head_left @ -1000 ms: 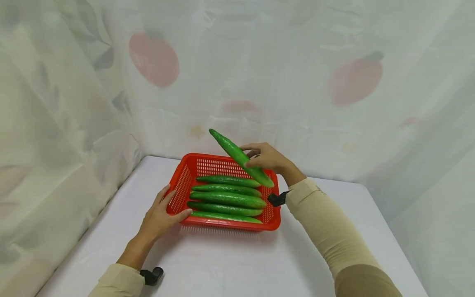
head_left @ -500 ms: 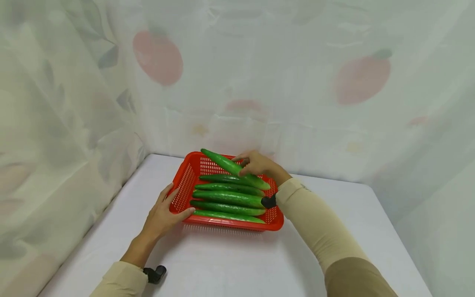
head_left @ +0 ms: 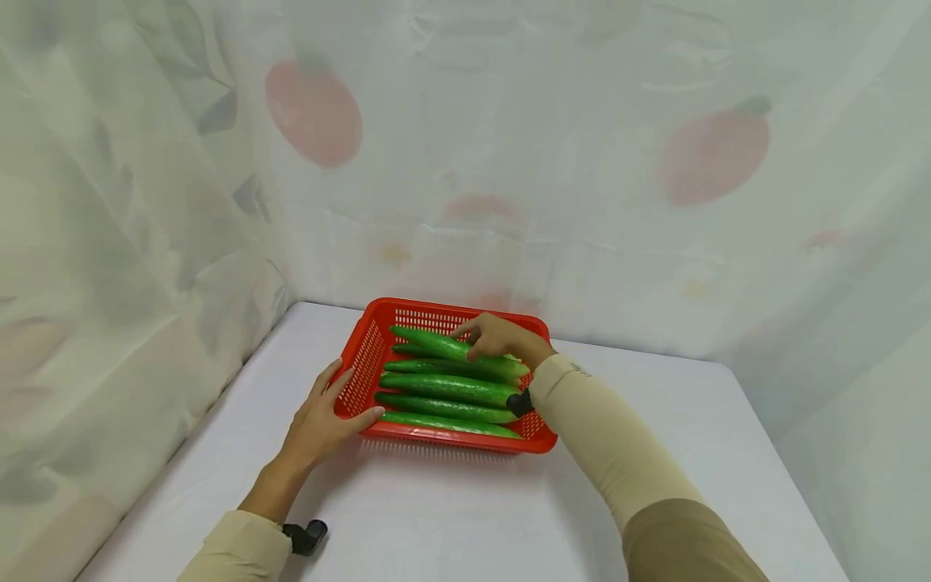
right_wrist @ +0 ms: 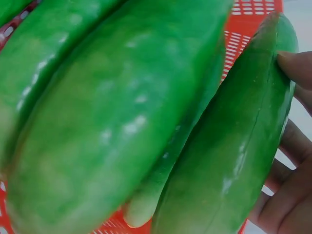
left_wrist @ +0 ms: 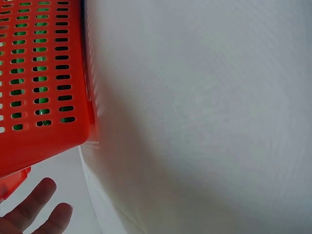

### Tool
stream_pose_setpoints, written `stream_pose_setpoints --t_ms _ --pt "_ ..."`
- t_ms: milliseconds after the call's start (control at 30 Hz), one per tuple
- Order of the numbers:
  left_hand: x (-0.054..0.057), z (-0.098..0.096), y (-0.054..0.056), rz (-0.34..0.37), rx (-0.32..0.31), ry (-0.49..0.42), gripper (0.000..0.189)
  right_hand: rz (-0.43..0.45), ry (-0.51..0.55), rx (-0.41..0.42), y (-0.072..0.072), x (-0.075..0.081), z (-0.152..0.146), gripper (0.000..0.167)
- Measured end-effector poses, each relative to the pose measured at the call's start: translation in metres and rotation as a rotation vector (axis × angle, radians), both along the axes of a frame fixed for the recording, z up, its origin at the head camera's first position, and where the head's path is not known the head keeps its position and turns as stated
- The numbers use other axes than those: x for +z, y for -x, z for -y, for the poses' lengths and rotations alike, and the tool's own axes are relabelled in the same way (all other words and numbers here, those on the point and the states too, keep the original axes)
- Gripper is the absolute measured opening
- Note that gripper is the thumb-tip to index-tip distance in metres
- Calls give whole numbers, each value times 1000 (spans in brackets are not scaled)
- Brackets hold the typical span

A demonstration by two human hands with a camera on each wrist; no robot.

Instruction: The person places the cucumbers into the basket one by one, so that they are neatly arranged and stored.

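Note:
My right hand point(head_left: 502, 335) pinches a long green cucumber point(head_left: 431, 343) between thumb and fingers, low inside the red plastic basket point(head_left: 454, 441). That cucumber slants over the rearmost ones, its pale end toward the right. In the right wrist view, the thumb presses one side of the held cucumber point(right_wrist: 224, 131), with fingers behind it. Several other cucumbers point(head_left: 451, 389) lie side by side across the basket floor. At the basket's front left corner rests my left hand point(head_left: 314, 428), fingers spread along the left side and thumb on the front rim.
The basket stands on a white-covered table point(head_left: 465, 517). A pale printed curtain point(head_left: 582, 162) hangs close behind the table, and another hangs on the left. Black wrist cameras point(head_left: 305, 537) sit on both forearms.
My right hand has lowered the cucumber from above the basket's back right into the basket, turning it flatter. My left hand has stayed at the corner.

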State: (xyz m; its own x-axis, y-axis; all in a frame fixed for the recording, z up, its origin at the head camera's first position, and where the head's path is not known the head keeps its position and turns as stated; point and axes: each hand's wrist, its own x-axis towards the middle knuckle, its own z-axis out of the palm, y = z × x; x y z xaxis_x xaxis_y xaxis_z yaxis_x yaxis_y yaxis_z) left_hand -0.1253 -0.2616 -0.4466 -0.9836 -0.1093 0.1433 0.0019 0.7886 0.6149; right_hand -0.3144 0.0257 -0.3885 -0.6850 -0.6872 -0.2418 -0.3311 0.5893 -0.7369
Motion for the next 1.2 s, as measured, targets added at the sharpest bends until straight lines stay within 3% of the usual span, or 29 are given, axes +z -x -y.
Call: stream_pose_setpoints --t_ms 267,667,967,1200 --pt "-1 -1 -1 1 -5 -4 101 -8 -63 39 -3 -15 4 50" --pt "1 -4 0 4 -9 -5 101 27 3 33 -8 -21 2 46" --pt "-2 -4 2 23 -14 -1 101 29 7 28 -8 -12 -5 44" --pt "5 1 2 55 -32 54 102 -69 18 6 -16 15 -16 46"
